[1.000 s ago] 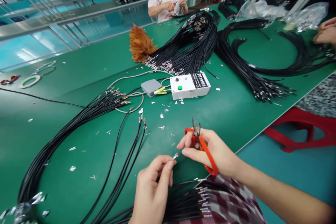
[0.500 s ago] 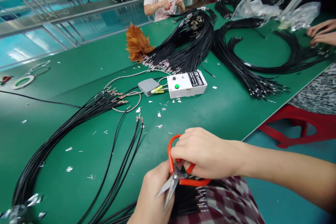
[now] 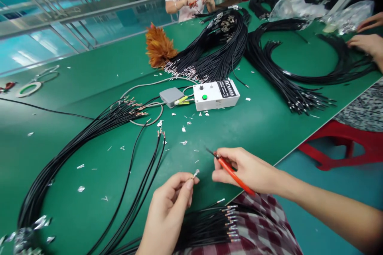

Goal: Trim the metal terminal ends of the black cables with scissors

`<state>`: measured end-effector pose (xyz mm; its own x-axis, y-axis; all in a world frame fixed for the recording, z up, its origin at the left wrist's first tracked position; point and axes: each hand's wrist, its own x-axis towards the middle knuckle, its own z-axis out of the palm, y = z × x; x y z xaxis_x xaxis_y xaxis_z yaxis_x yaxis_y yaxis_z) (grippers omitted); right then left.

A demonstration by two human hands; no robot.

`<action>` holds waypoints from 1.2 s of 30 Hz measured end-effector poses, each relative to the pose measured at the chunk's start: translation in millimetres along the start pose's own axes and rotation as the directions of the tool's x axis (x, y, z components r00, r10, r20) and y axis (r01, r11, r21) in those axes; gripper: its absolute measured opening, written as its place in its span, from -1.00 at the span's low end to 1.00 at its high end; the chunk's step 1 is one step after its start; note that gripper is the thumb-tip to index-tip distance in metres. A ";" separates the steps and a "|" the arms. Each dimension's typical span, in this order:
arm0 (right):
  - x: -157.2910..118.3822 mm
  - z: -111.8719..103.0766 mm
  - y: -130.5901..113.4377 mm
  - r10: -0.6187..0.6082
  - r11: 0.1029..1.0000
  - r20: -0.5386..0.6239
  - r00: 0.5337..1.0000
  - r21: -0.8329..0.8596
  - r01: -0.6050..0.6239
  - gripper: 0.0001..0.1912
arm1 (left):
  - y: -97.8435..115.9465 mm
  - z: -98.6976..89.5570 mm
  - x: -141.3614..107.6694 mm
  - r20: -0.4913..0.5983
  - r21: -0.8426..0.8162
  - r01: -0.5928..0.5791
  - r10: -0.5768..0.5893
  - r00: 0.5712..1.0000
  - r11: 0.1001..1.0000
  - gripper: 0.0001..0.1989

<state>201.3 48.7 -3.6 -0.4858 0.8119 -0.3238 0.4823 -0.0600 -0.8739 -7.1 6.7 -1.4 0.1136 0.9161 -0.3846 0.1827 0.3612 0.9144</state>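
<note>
My left hand [image 3: 172, 207] pinches a black cable just behind its silvery, foil-like tip [image 3: 196, 173]; the rest of that cable is mostly hidden by the hand. In my right hand [image 3: 239, 169] are red-handled scissors [image 3: 235, 176], seen edge-on, their dark blades pointing up and left, apart from the tip. Below both hands, a bundle of black cables [image 3: 206, 223] lies over a checked cloth on my lap, stripped ends to the right. Loose black cables [image 3: 149, 167] with bare copper ends lie left of my left hand.
A white box with a green button [image 3: 217, 95] and a grey block [image 3: 172, 97] stand mid-table. Behind lie large black cable bundles [image 3: 221, 48] and an orange feather duster [image 3: 160, 46]. Foil scraps dot the green table [image 3: 98, 139]. Two co-workers' hands show, far side and right.
The scissors have turned from lying across my left hand to edge-on, moving right and away from it. My left hand now shows a silvery cable tip between finger and thumb.
</note>
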 end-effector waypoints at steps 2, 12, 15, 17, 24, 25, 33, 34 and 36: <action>-4.8 1.5 2.9 0.025 0.984 0.023 0.999 -0.174 -0.020 -0.59 | 4.6 -1.1 1.4 -0.021 -0.062 0.025 -0.027 0.999 0.998 -0.73; 1.9 5.0 -8.3 0.094 0.975 0.241 0.966 -0.220 -0.040 -0.48 | 3.8 5.2 3.1 -0.044 -0.071 0.019 -0.022 0.999 0.997 -0.75; 6.0 4.2 -9.2 0.123 0.984 0.296 0.947 -0.162 -0.077 -0.48 | 2.9 6.4 3.3 -0.042 -0.055 0.000 -0.002 0.999 0.998 -0.76; 7.4 5.2 -9.1 0.137 0.984 0.306 0.942 -0.150 -0.094 -0.48 | 2.3 7.0 3.6 -0.044 -0.036 -0.004 0.003 0.999 0.999 -0.75; 9.3 8.5 -8.5 0.153 0.982 0.277 0.949 -0.152 -0.114 -0.47 | -0.9 8.2 1.8 -0.064 0.026 -0.008 0.009 0.998 1.000 -0.76; 9.8 8.5 -8.6 0.156 0.982 0.278 0.948 -0.148 -0.118 -0.47 | -0.9 8.5 1.3 -0.069 0.031 -0.011 0.013 0.998 0.999 -0.76; 14.1 8.9 -11.4 0.157 0.987 0.358 0.921 -0.038 -0.154 -0.41 | 0.3 13.3 -2.9 -0.147 -0.001 -0.054 0.053 0.988 0.999 -0.79; 14.4 9.1 -11.4 0.157 0.987 0.360 0.920 -0.035 -0.154 -0.41 | -0.3 13.8 -3.2 -0.154 -0.006 -0.052 0.051 0.987 0.999 -0.79; 14.6 9.8 -10.9 0.166 0.986 0.347 0.923 -0.055 -0.156 -0.41 | -1.6 14.1 -3.3 -0.155 -0.020 -0.036 0.033 0.987 0.999 -0.79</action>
<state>181.9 55.6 -2.4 -0.6213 0.5385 -0.5692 0.5916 -0.1539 -0.7914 6.1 0.7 -3.4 -0.0328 0.9433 -0.3304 0.1585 0.3313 0.9301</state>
